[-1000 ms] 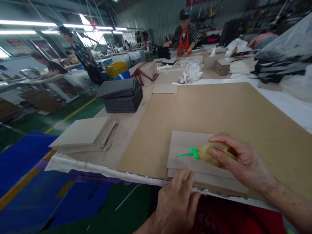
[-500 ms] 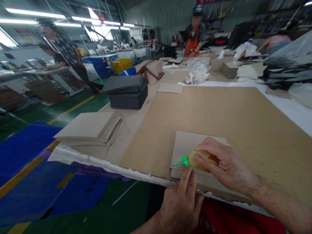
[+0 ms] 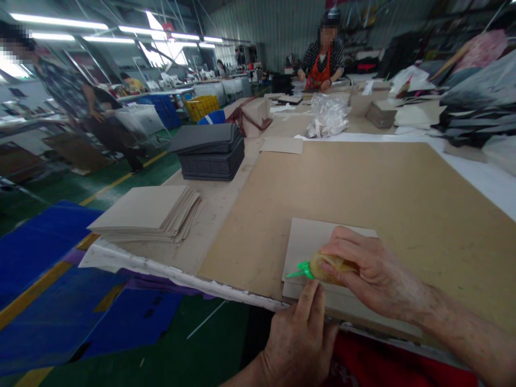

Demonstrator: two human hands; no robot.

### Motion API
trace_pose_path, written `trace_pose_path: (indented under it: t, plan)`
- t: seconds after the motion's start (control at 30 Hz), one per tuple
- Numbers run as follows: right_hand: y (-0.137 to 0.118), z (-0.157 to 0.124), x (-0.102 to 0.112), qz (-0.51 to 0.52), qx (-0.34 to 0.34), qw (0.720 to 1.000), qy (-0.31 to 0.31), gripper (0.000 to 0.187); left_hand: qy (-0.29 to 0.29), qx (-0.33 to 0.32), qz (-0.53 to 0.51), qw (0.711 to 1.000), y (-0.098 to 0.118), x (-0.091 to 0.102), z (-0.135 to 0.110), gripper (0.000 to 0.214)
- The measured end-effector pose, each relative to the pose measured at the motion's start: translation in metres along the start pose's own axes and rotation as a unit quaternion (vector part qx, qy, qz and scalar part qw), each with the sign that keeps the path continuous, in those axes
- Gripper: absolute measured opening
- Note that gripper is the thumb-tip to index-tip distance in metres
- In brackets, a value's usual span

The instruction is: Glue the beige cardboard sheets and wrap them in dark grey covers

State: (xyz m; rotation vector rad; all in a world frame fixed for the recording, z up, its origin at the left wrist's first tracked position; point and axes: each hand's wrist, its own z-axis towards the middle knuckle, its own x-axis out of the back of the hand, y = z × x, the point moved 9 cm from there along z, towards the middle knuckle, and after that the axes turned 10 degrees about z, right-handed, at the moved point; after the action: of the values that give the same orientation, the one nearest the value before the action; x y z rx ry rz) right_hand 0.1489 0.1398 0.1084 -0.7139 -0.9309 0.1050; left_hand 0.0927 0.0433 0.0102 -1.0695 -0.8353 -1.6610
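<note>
Here's the right hand [image 3: 366,271], wrapped firmly around a squat, translucent amber plastic bottle [image 3: 317,263] tipped on its side, its bright green pointed nozzle [image 3: 300,270] aimed left. That bottle is right over a flat grey-beige cardboard sheet [image 3: 308,239], the nozzle's tip close to the sheet's left edge; from here I can't tell whether it touches.

And the left hand [image 3: 300,336]! Grasping nothing, fingers stretched forward, fingertips down at the near side of the cardboard, just beside the green nozzle's base. Another grey-beige strip of card [image 3: 342,303] shows along the near edge, all of it on a broad, smooth tan board [image 3: 342,183].

Off to the left, a fanned stack of beige card sheets [image 3: 137,209] sits by the table's edge, and beyond it, a neat pile of dark grey rectangular panels [image 3: 212,158].
</note>
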Motion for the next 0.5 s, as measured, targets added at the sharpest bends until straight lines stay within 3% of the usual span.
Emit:
trace_pose_path:
  t: [0.5]
  plan:
    - [-0.0003,0.0097,-0.0013,-0.056,0.016,0.998,-0.037,0.024,0.009,-0.013,0.021,1.000,0.0017,0.0022,0.0036,0.049]
